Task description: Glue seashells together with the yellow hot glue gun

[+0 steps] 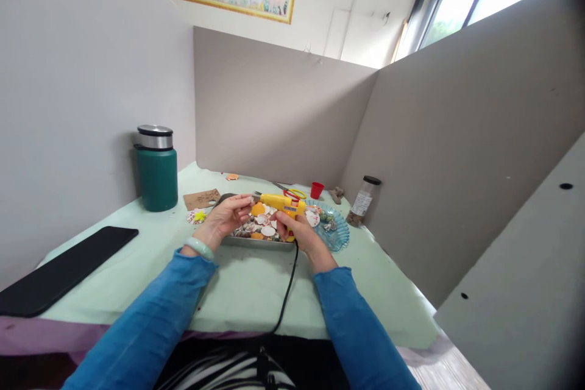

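Note:
My right hand (296,230) is closed around the grip of a yellow glue gun (280,202), whose black cord (287,292) runs down toward me. The gun's nozzle points left at my left hand (229,214), which pinches a small shell (247,201) right at the nozzle tip. Both hands hover over a metal tray (256,241) filled with several shells. A pale bangle sits on my left wrist.
A green flask (156,169) stands at the back left. A black pad (59,269) lies at the left edge. A blue glass dish (337,230), a red cup (317,189), scissors (292,193), a brown card (202,198) and a jar (362,200) surround the tray. Grey partitions enclose the desk.

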`<state>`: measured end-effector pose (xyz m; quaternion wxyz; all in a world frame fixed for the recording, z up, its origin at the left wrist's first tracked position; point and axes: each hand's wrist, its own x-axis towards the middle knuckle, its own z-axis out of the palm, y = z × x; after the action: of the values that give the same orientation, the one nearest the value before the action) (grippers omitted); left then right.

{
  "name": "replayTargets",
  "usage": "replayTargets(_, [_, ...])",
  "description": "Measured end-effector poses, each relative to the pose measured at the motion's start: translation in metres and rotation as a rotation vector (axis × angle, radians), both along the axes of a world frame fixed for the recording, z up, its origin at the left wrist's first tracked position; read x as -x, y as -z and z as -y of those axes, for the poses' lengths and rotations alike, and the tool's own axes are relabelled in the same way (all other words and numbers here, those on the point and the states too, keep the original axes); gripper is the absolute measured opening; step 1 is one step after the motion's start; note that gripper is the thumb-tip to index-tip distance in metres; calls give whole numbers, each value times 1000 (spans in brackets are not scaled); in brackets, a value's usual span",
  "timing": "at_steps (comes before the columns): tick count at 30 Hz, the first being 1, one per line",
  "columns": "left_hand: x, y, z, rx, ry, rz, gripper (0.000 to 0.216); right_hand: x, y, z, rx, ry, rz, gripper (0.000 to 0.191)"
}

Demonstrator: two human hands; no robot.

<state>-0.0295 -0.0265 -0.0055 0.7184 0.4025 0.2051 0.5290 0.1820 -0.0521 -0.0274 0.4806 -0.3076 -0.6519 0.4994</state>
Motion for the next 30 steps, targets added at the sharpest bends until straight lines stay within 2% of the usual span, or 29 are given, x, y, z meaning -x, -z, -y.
replayTargets(23, [0,-3,2,-1,-13,-9,11,0,-3,3,7,16,64,41])
replayTargets(30, [1,1,-1,5,5,-25,16,1,-2,2,6,60,12,43])
